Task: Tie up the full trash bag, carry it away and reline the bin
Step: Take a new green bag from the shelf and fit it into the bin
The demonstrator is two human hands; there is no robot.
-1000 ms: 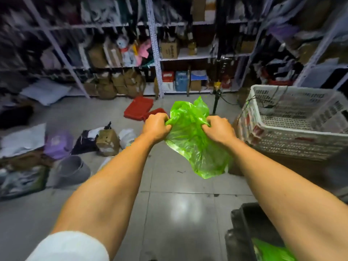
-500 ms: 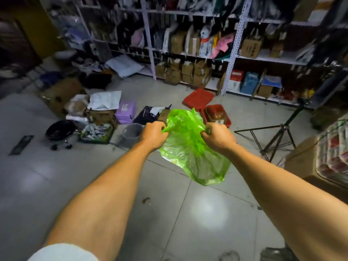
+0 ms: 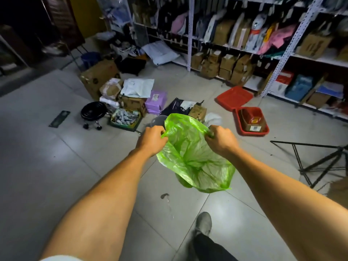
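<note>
An empty translucent green bag (image 3: pixel 194 159) hangs in the air in front of me with its mouth pulled apart. My left hand (image 3: pixel 151 141) pinches the left side of the rim. My right hand (image 3: pixel 221 141) pinches the right side. The rest of the bag sags below my hands over the tiled floor. Just beyond the bag, a grey round bin (image 3: pixel 158 120) stands on the floor, mostly hidden behind the bag and my left hand.
Boxes, a purple package (image 3: pixel 156 99) and a black wheeled stool (image 3: pixel 93 112) clutter the floor ahead on the left. Two red trays (image 3: pixel 251 122) lie ahead on the right, before tall shelves. A black tripod (image 3: pixel 320 162) spreads at right. My foot (image 3: pixel 203 222) is below.
The view has swung left and I have stepped forward: the white crate and the black bin left the frame. My hands have pulled the bag's mouth wider apart.
</note>
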